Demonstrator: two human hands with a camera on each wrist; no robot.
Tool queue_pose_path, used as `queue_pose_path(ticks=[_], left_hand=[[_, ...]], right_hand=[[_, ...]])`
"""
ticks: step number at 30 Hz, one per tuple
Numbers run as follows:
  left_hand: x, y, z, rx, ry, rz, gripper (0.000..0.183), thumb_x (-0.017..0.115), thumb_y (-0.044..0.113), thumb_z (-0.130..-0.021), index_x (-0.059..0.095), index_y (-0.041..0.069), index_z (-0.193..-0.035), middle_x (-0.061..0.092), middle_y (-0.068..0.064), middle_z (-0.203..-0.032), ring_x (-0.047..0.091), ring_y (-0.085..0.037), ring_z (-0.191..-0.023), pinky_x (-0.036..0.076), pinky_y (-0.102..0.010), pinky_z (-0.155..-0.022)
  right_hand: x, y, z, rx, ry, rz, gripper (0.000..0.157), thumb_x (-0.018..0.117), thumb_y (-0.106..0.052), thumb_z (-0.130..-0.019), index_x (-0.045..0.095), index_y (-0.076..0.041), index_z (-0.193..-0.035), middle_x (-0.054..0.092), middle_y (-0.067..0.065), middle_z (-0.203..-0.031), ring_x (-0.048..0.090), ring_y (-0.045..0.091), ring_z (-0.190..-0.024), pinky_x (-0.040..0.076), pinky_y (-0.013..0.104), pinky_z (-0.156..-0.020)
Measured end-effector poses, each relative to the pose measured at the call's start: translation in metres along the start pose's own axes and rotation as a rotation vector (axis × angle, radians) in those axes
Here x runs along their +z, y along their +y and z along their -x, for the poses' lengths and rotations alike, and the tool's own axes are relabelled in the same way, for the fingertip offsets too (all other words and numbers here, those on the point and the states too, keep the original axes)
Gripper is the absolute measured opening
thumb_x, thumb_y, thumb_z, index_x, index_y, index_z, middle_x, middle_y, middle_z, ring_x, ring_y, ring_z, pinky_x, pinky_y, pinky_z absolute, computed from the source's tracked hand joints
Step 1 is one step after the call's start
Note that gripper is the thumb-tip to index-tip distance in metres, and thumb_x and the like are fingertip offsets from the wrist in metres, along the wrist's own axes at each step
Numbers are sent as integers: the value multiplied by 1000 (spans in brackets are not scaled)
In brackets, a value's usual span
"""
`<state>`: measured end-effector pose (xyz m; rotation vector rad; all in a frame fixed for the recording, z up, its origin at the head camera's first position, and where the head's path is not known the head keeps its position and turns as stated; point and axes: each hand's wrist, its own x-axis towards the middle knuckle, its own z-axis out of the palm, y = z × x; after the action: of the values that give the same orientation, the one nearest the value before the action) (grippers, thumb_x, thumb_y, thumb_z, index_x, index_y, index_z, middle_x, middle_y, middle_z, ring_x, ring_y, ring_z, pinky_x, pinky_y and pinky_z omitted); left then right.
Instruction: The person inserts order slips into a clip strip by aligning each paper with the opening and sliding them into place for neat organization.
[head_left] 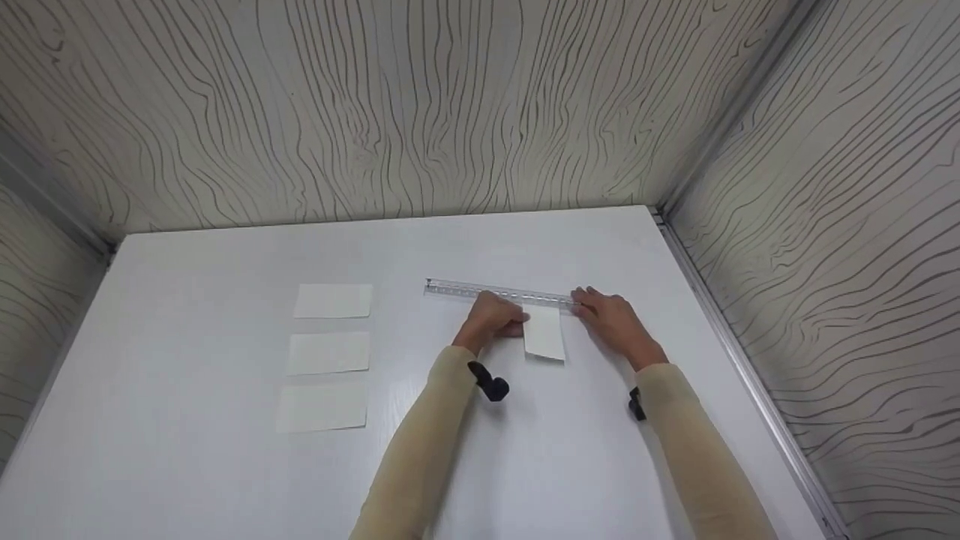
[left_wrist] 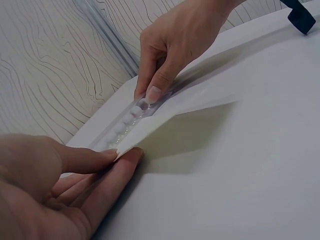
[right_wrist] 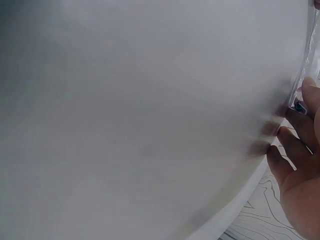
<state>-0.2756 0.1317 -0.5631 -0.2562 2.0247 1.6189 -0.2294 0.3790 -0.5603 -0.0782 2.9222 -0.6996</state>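
A small white paper piece [head_left: 545, 337] lies right of centre on the table, its far edge against a clear ruler [head_left: 459, 289]. My left hand [head_left: 491, 319] pinches the paper's left edge between thumb and fingers. In the left wrist view that edge is raised from the table, and the paper casts a shadow or shows its shaded underside; I cannot tell which. At the ruler's right end, my right hand [head_left: 616, 324] grips it with thumb and fingers. Only part of the right hand [right_wrist: 300, 170] shows at the right wrist view's edge, fingertips at the ruler.
Three white paper pieces lie in a column on the left: a far one [head_left: 333, 301], a middle one [head_left: 328, 353] and a near one [head_left: 322, 407]. Patterned walls [head_left: 375, 112] enclose the white table [head_left: 187, 480], with a metal rail [head_left: 750, 375] along its right side.
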Motion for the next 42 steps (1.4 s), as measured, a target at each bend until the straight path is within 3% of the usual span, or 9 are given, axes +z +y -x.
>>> queue_pose_path(ticks=[6, 15, 22, 42], left_hand=[[3, 0, 0, 6, -14, -19, 5, 81, 4, -84, 80, 4, -89, 69, 1, -71, 64, -11, -66, 51, -21, -67], [7, 3, 5, 6, -35, 24, 10, 79, 1, -85, 79, 1, -95, 72, -2, -73, 68, -11, -66, 55, -20, -64], [13, 6, 0, 10, -12, -37, 14, 82, 5, -83, 79, 0, -96, 68, -2, -84, 59, -16, -79, 50, -25, -77], [31, 5, 0, 19, 62, -84, 25, 82, 7, -82, 77, -1, -105, 76, -8, -97, 64, -18, -88, 55, -32, -98]], right_hand=[[0, 0, 1, 5, 3, -11, 52, 51, -40, -111, 48, -16, -157, 43, 19, -165, 41, 48, -151, 29, 63, -126], [0, 2, 0, 5, -4, -10, 52, 52, -40, -111, 49, -16, -157, 42, 18, -166, 40, 46, -153, 29, 63, -126], [-2, 3, -1, -10, 8, 18, 52, 52, -40, -111, 51, -13, -156, 47, 20, -162, 44, 46, -150, 31, 62, -125], [1, 3, -3, -2, -1, 13, 51, 50, -40, -112, 51, -15, -156, 45, 19, -163, 42, 45, -151, 30, 62, -126]])
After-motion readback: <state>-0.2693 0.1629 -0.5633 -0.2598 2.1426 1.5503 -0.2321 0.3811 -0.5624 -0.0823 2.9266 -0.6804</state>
